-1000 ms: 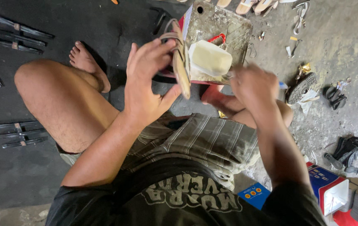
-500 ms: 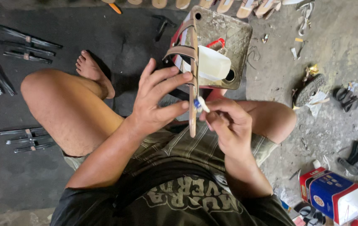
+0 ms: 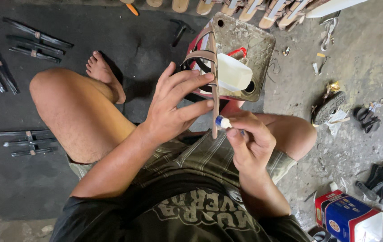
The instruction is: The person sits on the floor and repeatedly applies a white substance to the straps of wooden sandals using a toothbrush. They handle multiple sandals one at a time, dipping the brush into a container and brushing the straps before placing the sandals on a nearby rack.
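At the far left of the floor [image 3: 111, 40], dark strap pieces [image 3: 25, 142] are lying in neat little groups, well apart from your bent knee [image 3: 52, 89], so they are staying clear of the glue work. Your left hand [image 3: 173, 112] is gripping a brown sandal [image 3: 213, 76] on edge, fingers [image 3: 191, 85] clamped on one face and the thumb out of sight behind it, which is turning the sole's thin side toward your other hand. Your right hand [image 3: 250, 143] is pinching a small glue tube [image 3: 223, 122], its fingers closed around the body, the white nozzle touching the sandal's near end. Just beyond the sandal, a battered tin container [image 3: 256, 40] is sitting on the floor with a white plastic jug [image 3: 232, 74] resting on it; what is inside either one you cannot tell. At the near right, a red and blue carton [image 3: 346, 217] is lying open-ended, contents hidden.
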Available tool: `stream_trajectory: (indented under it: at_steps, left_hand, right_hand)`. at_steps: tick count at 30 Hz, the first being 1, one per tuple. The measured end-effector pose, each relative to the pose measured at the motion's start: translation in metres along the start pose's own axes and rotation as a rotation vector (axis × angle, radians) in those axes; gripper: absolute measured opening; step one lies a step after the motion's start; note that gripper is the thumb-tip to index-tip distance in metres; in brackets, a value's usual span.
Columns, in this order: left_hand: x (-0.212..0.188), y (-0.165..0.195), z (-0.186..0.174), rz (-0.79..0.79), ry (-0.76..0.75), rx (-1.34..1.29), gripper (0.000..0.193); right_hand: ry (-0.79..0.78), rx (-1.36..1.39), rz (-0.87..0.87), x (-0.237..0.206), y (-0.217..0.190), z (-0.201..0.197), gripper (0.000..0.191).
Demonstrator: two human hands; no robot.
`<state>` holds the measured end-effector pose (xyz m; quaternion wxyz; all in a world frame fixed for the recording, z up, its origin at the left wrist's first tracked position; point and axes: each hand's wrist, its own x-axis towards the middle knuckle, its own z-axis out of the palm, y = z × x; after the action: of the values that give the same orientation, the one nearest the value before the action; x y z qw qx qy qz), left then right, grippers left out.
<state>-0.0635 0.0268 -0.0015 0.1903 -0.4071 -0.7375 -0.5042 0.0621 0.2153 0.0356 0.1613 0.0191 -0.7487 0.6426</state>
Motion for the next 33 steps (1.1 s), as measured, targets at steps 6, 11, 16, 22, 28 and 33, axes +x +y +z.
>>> stream_trajectory:
  at_steps: [6,11,16,22,28,33]
  left_hand:
    - [0.003,-0.003,-0.001,-0.056,-0.054,-0.157,0.052]
    - [0.004,0.001,0.000,-0.039,-0.136,-0.294,0.054]
    - [0.006,0.008,-0.006,-0.105,-0.160,-0.324,0.061]
    - [0.008,0.011,-0.012,-0.161,-0.164,-0.424,0.067]
    - [0.010,0.012,-0.017,-0.209,-0.249,-0.507,0.070]
    - [0.012,0.017,-0.020,-0.278,-0.291,-0.638,0.066]
  right_hand:
    - [-0.046,-0.047,-0.047,0.007,0.001,-0.004,0.010]
    - [0.095,0.006,0.010,0.018,-0.001,-0.002,0.014]
    - [0.059,-0.023,-0.020,0.018,-0.003,-0.004,0.014]
    - [0.038,-0.118,-0.038,0.012,0.003,-0.011,0.013]
    - [0.070,-0.065,-0.033,0.023,0.007,-0.011,0.013]
    - [0.107,-0.119,-0.032,0.031,0.006,-0.012,0.015]
